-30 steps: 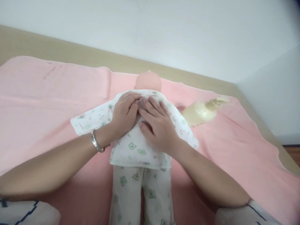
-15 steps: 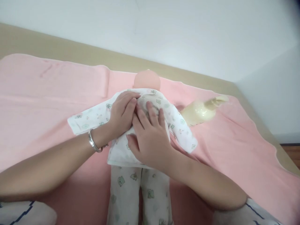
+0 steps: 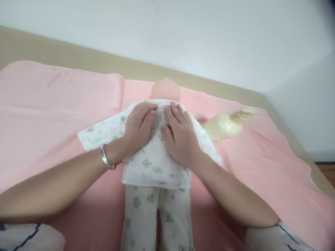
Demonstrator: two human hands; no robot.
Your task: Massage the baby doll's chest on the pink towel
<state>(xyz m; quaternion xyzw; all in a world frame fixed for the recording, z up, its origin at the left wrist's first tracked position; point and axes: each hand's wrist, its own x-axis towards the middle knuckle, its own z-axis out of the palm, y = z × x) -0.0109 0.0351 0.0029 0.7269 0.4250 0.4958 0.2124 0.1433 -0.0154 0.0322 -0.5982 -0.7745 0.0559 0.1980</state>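
Observation:
A baby doll (image 3: pixel 165 90) lies on a pink cloth, its head pointing away from me and its face out of sight. It wears a white printed top (image 3: pixel 154 170) and matching trousers (image 3: pixel 140 212). My left hand (image 3: pixel 140 123), with a silver bangle at the wrist, rests flat on the left side of the doll's upper back. On the right side of the upper back lies my right hand (image 3: pixel 181 136), its fingers stretched toward the doll's head. A gap of white cloth shows between the two hands. Neither hand grasps anything.
A pale yellow pump bottle (image 3: pixel 222 126) lies on its side to the right of the doll. The pink cloth (image 3: pixel 261 167) covers most of a tan tabletop (image 3: pixel 86 52). A white wall (image 3: pixel 183 35) rises behind the table.
My right hand has moved up and to the right, away from my left hand, to the right side of the doll's upper back. My left hand stays in place.

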